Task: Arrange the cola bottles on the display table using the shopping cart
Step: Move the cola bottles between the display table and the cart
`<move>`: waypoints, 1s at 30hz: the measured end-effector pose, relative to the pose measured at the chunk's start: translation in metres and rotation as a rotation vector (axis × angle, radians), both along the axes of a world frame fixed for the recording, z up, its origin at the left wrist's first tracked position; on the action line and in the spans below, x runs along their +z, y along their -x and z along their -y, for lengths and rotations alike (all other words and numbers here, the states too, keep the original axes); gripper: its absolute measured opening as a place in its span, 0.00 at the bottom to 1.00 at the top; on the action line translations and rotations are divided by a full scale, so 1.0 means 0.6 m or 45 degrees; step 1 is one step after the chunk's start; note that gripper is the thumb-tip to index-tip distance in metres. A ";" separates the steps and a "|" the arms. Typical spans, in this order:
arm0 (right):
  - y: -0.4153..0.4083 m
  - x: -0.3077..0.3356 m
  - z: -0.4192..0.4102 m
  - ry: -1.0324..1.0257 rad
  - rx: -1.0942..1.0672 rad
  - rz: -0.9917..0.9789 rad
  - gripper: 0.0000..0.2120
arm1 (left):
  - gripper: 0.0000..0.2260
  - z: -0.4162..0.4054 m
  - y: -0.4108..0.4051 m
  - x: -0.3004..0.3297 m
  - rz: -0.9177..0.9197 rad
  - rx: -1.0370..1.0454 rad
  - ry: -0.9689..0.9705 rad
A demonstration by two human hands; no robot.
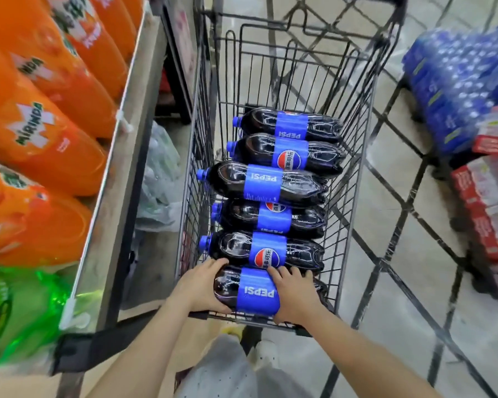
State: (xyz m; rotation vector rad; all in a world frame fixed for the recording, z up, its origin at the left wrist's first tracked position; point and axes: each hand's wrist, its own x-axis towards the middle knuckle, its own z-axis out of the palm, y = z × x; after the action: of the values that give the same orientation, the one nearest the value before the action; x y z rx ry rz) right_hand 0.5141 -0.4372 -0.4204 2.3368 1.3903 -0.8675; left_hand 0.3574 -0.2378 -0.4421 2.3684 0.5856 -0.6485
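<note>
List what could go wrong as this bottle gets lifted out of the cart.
1. The nearest Pepsi bottle lies partly under its neighbour; pulling it up may roll that bottle or the stack beyond.
2. The left hand and right hand hold a smooth round body, which might slip.
3. The shopping cart stands close to the display table's edge, so a swung bottle could knock it.

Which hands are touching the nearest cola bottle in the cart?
Touching, both. The head view shows the left hand gripping the nearest cola bottle by its neck end, the right hand over its label.
</note>
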 end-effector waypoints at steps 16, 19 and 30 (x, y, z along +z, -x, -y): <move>0.022 0.127 0.085 -0.474 0.237 0.196 0.52 | 0.53 0.128 0.102 0.157 0.369 0.222 -0.482; 0.057 0.129 0.104 -0.450 0.283 0.156 0.52 | 0.52 0.160 0.151 0.161 0.406 0.268 -0.522; 0.212 0.102 0.108 -0.374 0.514 0.004 0.52 | 0.49 0.244 0.351 0.145 0.311 0.532 -0.416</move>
State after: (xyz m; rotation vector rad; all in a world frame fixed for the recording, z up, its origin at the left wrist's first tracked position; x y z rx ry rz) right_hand 0.3869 -0.5019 -0.3594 2.1221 2.0092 -0.5722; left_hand 0.1467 -0.3840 -0.3550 2.4535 1.0997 -0.0790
